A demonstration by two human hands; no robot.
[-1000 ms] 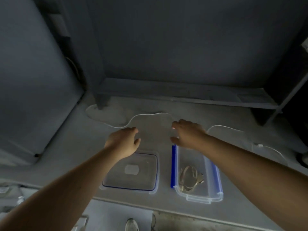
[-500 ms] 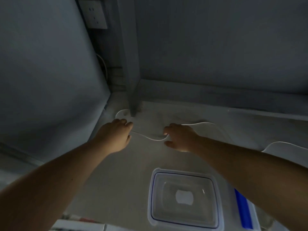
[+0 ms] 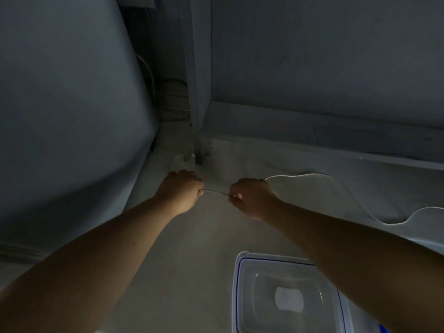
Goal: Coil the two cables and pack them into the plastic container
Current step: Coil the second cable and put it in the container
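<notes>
A thin white cable [image 3: 312, 175] lies in waves across the pale desk, running from the far left corner to the right edge of view. My left hand [image 3: 180, 192] is closed on it near the corner post. My right hand [image 3: 249, 197] pinches the same cable a short way to the right, and a short stretch of it [image 3: 216, 193] hangs between my fists. The clear container lid [image 3: 286, 296] with its blue seal lies flat at the bottom. The container itself is almost wholly out of view; only a blue clip [image 3: 384, 329] shows at the bottom right.
A grey shelf unit stands on the desk, its upright post [image 3: 198, 116] just behind my left hand and its low shelf board [image 3: 312, 131] along the back. A dark padded panel [image 3: 67, 116] fills the left. Other wires [image 3: 149, 75] hang in the gap behind.
The view has swung left and closer, so the container with the coiled cable has left the frame. Both hands have gone from hovering open over the cable to closing on it.
</notes>
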